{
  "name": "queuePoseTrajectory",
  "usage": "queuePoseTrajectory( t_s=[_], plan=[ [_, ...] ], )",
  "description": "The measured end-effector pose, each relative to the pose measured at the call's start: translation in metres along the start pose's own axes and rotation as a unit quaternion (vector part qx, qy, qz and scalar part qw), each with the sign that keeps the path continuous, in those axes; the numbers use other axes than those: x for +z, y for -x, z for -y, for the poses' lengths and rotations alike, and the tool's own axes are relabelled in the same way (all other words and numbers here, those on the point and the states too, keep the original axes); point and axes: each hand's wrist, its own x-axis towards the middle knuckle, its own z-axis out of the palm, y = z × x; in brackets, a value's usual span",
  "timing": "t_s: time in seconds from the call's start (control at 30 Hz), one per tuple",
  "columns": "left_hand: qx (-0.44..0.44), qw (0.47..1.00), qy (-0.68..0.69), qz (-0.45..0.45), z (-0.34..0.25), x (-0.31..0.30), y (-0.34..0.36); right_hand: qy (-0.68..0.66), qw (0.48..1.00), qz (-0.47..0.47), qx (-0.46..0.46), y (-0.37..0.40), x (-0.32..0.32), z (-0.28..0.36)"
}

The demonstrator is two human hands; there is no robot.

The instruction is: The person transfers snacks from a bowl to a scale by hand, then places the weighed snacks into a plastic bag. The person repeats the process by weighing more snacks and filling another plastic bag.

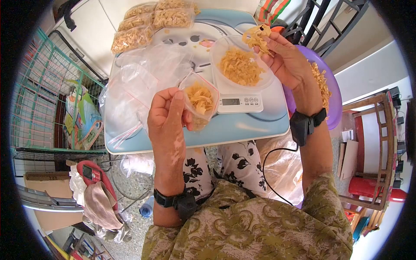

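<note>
My left hand [169, 115] is closed on a small clear bag [200, 117] with its mouth open and yellowish dried pieces inside. Above the right side of a clear round bowl [215, 65], my right hand [284, 56] pinches a clump of the same dried pieces [258, 38]. The bowl stands on a white digital scale [240, 104] and holds more pieces [240, 66]. The digits on the scale's display are too small to read. Partly hidden behind my right forearm is a purple basin [334, 93] with more dried pieces.
Several filled bags [151, 21] lie at the table's back left. Empty clear bags [134, 82] cover the left of the blue table [216, 138]. A green wire cage [56, 95] stands to the left, a black metal rack [325, 26] at the back right.
</note>
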Motion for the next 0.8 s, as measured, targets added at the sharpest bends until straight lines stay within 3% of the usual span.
queuePoseTrajectory(
  t_s=[0.27,0.47,0.57,0.6,0.67,0.8],
  plan=[
    [0.002,1.0,0.003,0.008,0.001,-0.001,-0.001,0.017,1.0,0.017,-0.007,0.025,0.047,-0.007],
    [-0.002,1.0,0.017,0.013,0.0,0.0,-0.001,0.219,0.971,0.067,-0.07,0.039,0.094,-0.029],
    [0.0,1.0,0.02,0.013,-0.001,-0.001,-0.001,0.438,0.887,0.075,-0.128,0.043,0.106,-0.04],
    [0.003,1.0,0.02,0.013,0.0,-0.001,-0.001,0.438,0.887,0.076,-0.128,0.042,0.108,-0.042],
    [0.005,1.0,0.02,0.014,0.0,0.001,-0.001,0.601,0.757,0.111,-0.23,0.04,0.11,-0.046],
    [-0.003,1.0,0.002,0.023,0.002,0.002,0.001,0.67,0.706,0.123,-0.191,0.041,0.12,-0.052]
  ],
)
